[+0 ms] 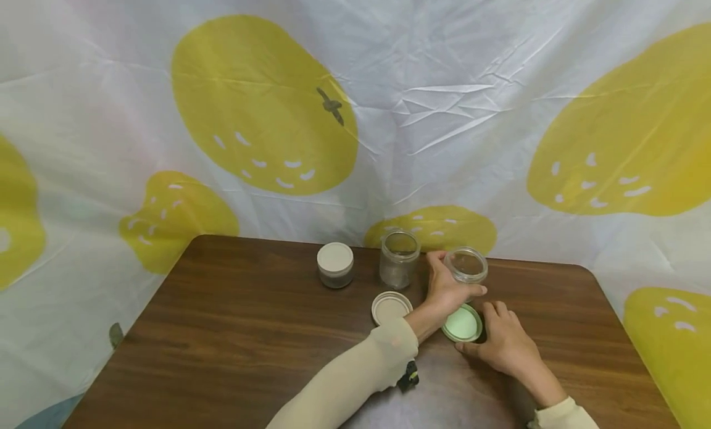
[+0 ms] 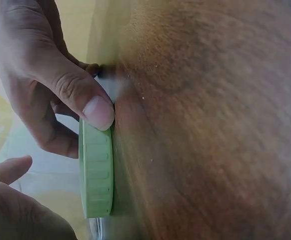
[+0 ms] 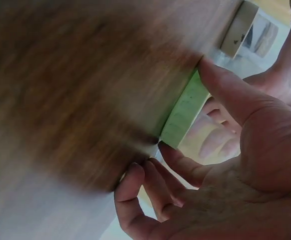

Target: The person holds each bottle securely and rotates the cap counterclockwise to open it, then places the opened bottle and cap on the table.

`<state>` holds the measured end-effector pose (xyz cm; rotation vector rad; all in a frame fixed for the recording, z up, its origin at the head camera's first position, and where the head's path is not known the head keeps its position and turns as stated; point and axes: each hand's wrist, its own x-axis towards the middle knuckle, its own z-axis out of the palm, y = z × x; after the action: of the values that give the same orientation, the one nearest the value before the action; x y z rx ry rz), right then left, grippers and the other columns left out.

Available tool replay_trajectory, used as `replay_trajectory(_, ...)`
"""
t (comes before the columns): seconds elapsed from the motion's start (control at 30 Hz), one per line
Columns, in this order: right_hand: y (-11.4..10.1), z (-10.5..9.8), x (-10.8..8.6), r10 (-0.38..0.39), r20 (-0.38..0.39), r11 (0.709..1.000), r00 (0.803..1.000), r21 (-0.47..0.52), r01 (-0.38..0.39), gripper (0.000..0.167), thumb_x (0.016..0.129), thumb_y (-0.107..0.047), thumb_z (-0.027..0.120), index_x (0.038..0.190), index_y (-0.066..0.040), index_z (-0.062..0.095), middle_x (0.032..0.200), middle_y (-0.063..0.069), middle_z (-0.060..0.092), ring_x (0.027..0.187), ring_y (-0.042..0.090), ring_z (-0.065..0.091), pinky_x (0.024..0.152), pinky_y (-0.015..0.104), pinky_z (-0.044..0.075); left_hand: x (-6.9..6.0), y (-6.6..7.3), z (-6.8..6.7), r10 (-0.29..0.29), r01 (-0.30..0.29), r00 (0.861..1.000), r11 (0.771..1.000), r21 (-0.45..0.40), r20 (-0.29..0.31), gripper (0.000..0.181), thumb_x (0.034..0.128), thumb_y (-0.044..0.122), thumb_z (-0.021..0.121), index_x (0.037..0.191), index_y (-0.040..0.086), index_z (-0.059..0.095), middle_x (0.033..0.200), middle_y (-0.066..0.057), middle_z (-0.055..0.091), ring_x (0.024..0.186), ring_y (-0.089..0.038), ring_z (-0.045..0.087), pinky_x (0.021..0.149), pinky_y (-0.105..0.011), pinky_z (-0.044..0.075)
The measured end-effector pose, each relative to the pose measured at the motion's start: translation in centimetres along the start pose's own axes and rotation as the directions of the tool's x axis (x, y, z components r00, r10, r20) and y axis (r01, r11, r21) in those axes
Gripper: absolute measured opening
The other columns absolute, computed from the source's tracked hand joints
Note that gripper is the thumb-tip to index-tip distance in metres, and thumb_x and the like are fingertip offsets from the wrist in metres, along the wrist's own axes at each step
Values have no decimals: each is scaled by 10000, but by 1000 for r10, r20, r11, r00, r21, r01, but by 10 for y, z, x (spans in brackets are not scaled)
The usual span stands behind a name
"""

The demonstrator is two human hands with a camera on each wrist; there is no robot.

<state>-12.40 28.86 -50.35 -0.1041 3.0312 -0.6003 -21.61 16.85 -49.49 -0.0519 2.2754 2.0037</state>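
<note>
At the back right of the table, my left hand grips a clear lidless glass jar, fingers at its left side and thumb across its front. Just in front of that jar, a green jar lid lies on the wood with its inner side up. My right hand pinches this lid by the rim between thumb and forefinger. In the right wrist view the lid stays low at the table surface, its ridged edge showing. The left wrist view has the right thumb against the lid.
Left of the held jar stands a second open glass jar. A beige lid lies in front of it, close to the left forearm. Farther left is a short jar with a white lid. A fruit-print cloth hangs behind the table's back edge.
</note>
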Motion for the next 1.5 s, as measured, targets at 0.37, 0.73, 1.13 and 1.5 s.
replay_trajectory(0.37, 3, -1, 0, 6, 5, 1000, 1000, -24, -6, 952, 771, -535, 893, 1398, 80, 525, 1302, 278, 572, 1206, 480, 562, 870, 642, 557, 1, 0, 4, 5, -5, 1000, 1000, 7, -24, 935, 630, 58, 997, 1332, 221, 401, 1318, -67, 603, 1289, -216, 590, 1102, -386, 484)
replay_trajectory(0.73, 2, -2, -1, -13, -5, 1000, 1000, -25, 13, 956, 764, -575, 888, 1371, 68, 524, 1284, 254, 570, 1187, 452, 559, 850, 620, 560, 4, 9, -6, 58, -58, 998, 998, -15, 0, 1114, 639, 158, 1028, 1497, 219, 319, 1511, -4, 468, 1374, -241, 529, 1160, -421, 453)
replay_trajectory(1.13, 6, 0, -7, -76, -55, 988, 996, 132, 82, 1130, 700, -459, 975, 1517, 4, 346, 1390, 315, 549, 1260, 556, 521, 960, 690, 493, -10, 41, -24, 145, -146, 987, 989, 17, 74, 1200, 625, 348, 1039, 1555, 273, 285, 1583, -78, 452, 1433, -216, 495, 1201, -422, 428)
replay_trajectory(1.5, 3, 3, -15, -67, -85, 967, 994, 240, 86, 1084, 856, -513, 851, 1598, 24, 271, 1472, 327, 499, 1339, 583, 487, 994, 746, 463, -29, 50, -50, 222, -219, 966, 975, -40, 132, 1052, 698, 398, 987, 1491, 412, 295, 1596, 68, 393, 1463, -152, 430, 1202, -456, 390)
